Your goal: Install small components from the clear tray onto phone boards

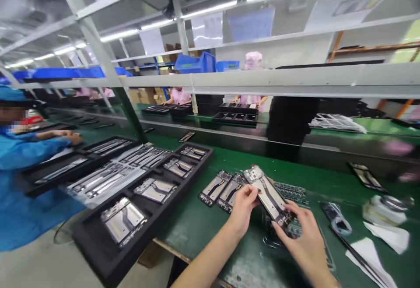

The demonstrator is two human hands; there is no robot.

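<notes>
Two phone frames (215, 187) are laid between a tray (149, 224), set over the near edge of the table (187, 222), and a jar (382, 212).

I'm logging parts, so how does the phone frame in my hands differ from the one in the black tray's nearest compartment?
The held frame is raised between the left hand and the right hand; the tray frame lies in the black tray. Hands partly cover the held frame; the tray frame is uncovered. Both look silvery and black.
</notes>
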